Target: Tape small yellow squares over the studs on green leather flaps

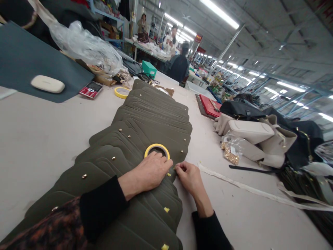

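Observation:
Overlapping dark olive-green panels lie fanned out in a long row on the table, with small gold-coloured metal studs near their edges. My left hand is closed on a roll of yellow tape, its fingers curled over the near side of the ring. Just to the right, at the panels' edge, my right hand pinches thumb and fingers together. What lies between those fingertips is too small to make out. Small yellow tape pieces, one a torn scrap, stick to the panels along the right edge.
On the left are a second yellow tape roll, a red phone and a cream case on a grey sheet. Cream bag parts, a bag of gold hardware and a pale strip lie right. People work farther back.

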`<action>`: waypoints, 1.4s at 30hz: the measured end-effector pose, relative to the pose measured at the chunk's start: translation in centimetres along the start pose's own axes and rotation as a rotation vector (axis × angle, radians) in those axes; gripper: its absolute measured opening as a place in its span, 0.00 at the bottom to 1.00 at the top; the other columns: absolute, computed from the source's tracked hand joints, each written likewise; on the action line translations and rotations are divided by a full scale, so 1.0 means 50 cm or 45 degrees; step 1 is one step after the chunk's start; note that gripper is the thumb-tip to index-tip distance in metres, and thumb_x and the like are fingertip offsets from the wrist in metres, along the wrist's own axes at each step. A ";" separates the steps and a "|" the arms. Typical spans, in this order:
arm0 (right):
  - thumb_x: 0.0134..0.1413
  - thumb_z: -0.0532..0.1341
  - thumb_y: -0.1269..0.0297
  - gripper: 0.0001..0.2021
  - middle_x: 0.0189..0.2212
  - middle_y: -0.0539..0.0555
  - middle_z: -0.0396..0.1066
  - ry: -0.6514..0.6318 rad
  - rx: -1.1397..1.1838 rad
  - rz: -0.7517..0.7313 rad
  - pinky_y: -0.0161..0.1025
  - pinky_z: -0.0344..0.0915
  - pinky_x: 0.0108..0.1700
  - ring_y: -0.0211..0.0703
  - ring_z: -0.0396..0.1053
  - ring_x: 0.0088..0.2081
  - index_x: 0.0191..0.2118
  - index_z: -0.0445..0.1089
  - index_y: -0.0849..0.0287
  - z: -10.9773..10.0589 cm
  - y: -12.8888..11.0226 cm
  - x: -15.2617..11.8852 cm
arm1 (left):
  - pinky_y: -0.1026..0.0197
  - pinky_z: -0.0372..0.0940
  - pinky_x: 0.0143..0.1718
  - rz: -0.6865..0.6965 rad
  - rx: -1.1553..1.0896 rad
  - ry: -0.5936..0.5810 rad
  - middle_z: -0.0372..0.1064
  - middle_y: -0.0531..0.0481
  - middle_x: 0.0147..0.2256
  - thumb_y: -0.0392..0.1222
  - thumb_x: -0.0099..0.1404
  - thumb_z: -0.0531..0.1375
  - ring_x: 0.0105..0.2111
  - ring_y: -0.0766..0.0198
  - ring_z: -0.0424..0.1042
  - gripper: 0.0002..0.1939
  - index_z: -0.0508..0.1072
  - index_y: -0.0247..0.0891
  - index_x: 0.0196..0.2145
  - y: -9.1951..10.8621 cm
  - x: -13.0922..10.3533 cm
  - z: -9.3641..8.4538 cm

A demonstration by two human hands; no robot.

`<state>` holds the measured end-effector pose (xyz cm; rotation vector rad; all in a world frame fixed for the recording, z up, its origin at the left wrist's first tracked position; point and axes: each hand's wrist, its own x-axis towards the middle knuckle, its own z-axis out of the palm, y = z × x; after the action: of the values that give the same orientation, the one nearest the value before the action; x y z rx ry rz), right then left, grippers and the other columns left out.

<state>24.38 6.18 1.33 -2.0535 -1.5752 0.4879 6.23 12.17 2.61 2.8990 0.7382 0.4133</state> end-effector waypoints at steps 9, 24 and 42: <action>0.57 0.57 0.63 0.09 0.25 0.50 0.73 0.219 -0.144 -0.235 0.36 0.63 0.32 0.41 0.70 0.27 0.40 0.71 0.58 -0.011 0.023 -0.028 | 0.58 0.61 0.36 0.069 -0.117 0.069 0.66 0.48 0.34 0.37 0.69 0.50 0.35 0.59 0.64 0.05 0.64 0.37 0.36 -0.003 -0.004 -0.036; 0.51 0.56 0.71 0.11 0.26 0.50 0.75 -0.346 0.118 -0.117 0.34 0.62 0.32 0.41 0.70 0.29 0.29 0.77 0.58 -0.028 0.003 -0.020 | 0.61 0.60 0.37 0.128 -0.304 0.225 0.66 0.49 0.33 0.35 0.70 0.47 0.34 0.62 0.65 0.09 0.66 0.37 0.36 -0.013 -0.005 -0.031; 0.56 0.58 0.70 0.10 0.37 0.54 0.74 0.208 0.406 -0.527 0.37 0.68 0.39 0.41 0.71 0.36 0.43 0.72 0.57 -0.026 -0.067 -0.060 | 0.62 0.67 0.47 0.076 -0.487 0.301 0.71 0.47 0.49 0.39 0.71 0.50 0.45 0.63 0.73 0.25 0.50 0.41 0.63 -0.014 -0.020 -0.021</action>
<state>21.69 3.72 4.27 -1.4454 -1.6443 0.3761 4.78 12.34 3.25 2.5418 0.5309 0.8169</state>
